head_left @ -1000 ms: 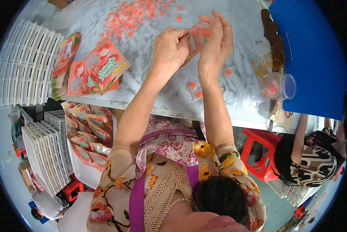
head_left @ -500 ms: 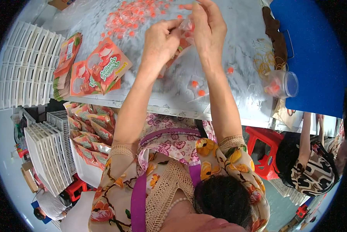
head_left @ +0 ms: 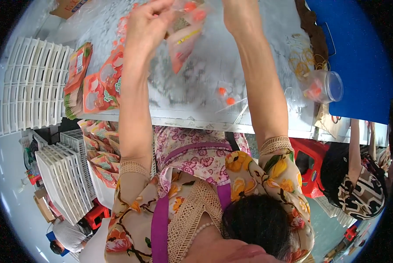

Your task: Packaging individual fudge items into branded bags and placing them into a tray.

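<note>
Near the top edge my left hand (head_left: 147, 24) is closed on a pink-and-orange printed pouch (head_left: 184, 44), which hangs tilted from my fingers. At the pouch's upper end are small orange balls (head_left: 194, 11) in clear wrapping, blurred by motion. My right hand (head_left: 242, 16) is to the right of the pouch and apart from it. Its fingers are cut off by the upper edge, so what it holds, if anything, is hidden. Two wrapped orange balls (head_left: 227, 96) lie on the table between my forearms. More wrapped balls (head_left: 121, 28) show beside my left hand, mostly covered by it.
Flat printed pouches (head_left: 101, 87) and an upright stack of them (head_left: 76, 74) lie at the left. White plastic crates (head_left: 36, 85) stand beyond. Filled pouches (head_left: 101, 144) sit below the table edge. Rubber bands (head_left: 302, 61), a clear jar (head_left: 325, 86) and a blue panel (head_left: 360, 57) are right.
Both hands have moved farther up the picture and apart. The left went leftward with the pouch, now over the scattered balls. The right has pulled away from the pouch.
</note>
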The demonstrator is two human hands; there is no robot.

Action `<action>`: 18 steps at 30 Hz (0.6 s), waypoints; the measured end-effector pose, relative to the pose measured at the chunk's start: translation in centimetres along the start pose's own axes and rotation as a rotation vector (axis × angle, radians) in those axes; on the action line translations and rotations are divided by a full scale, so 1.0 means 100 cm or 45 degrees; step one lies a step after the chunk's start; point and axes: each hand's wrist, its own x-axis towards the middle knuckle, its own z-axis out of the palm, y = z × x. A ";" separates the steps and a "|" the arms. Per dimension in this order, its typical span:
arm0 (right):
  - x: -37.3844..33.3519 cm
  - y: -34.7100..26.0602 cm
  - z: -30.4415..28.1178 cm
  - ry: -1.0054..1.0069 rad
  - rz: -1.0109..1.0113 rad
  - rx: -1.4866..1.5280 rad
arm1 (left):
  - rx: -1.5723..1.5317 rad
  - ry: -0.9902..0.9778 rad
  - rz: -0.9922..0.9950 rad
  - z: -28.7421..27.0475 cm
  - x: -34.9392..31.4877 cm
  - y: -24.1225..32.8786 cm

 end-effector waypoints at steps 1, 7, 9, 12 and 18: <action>0.002 0.005 -0.005 -0.003 0.002 0.004 | -0.100 -0.023 0.022 -0.003 0.002 0.000; -0.004 0.119 -0.062 -0.284 -0.106 -1.267 | -0.117 -0.048 0.069 -0.011 -0.005 0.009; -0.022 0.164 -0.074 -0.332 -0.239 -1.430 | -0.047 -0.047 0.152 -0.003 -0.007 0.014; -0.038 0.179 -0.093 -0.551 -0.334 -1.692 | -0.121 -0.048 0.116 -0.006 -0.011 0.011; -0.083 0.083 -0.140 -0.034 -0.131 -1.456 | -0.283 0.038 -0.034 -0.017 -0.019 0.002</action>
